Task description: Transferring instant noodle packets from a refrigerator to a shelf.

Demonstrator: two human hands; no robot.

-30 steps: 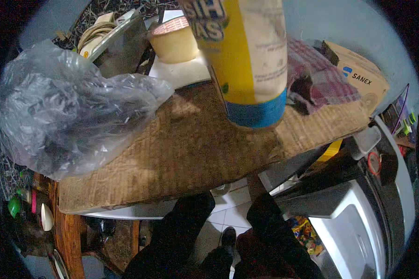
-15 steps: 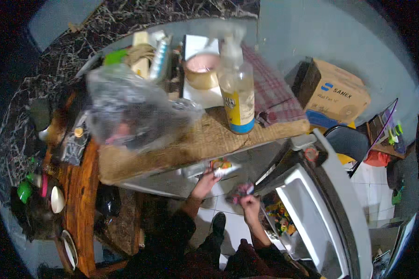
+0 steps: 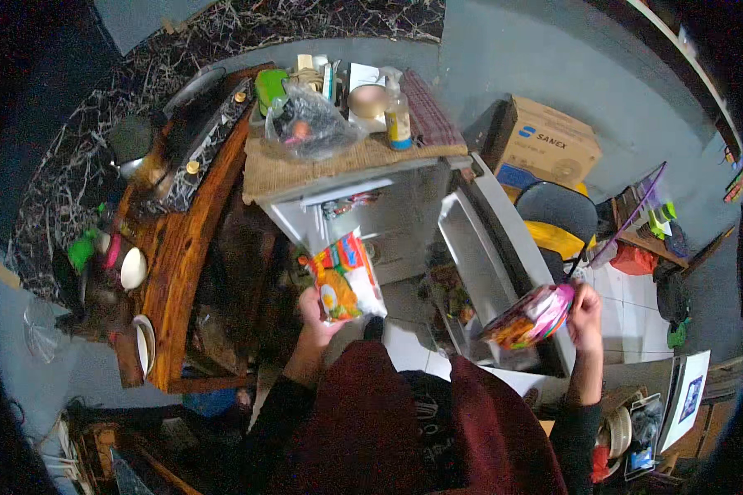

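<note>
My left hand (image 3: 312, 323) is closed on the lower left edge of an orange, red and white instant noodle packet (image 3: 345, 280), its printed front facing up. Out to the right, my right hand (image 3: 586, 318) pinches the end of a shiny pink and brown food packet (image 3: 530, 317), which hangs tilted over the open fridge door (image 3: 516, 247). Between and beyond my hands stands the open refrigerator (image 3: 400, 206), with small packages (image 3: 351, 205) on an upper shelf. In the door's lower compartment lie several colourful small items, partly in shadow.
A woven mat (image 3: 355, 165) on the fridge top bears a pump bottle (image 3: 398, 120), a clear plastic bag (image 3: 309, 128) and a tape roll (image 3: 368, 101). A wooden counter with a stove (image 3: 202, 157) runs along the left. Behind the door are a chair (image 3: 557, 210) and a cardboard box (image 3: 549, 140).
My hands have come back out of the fridge area and spread apart, each bringing a packet up. The view has drawn back from the fridge and risen.
</note>
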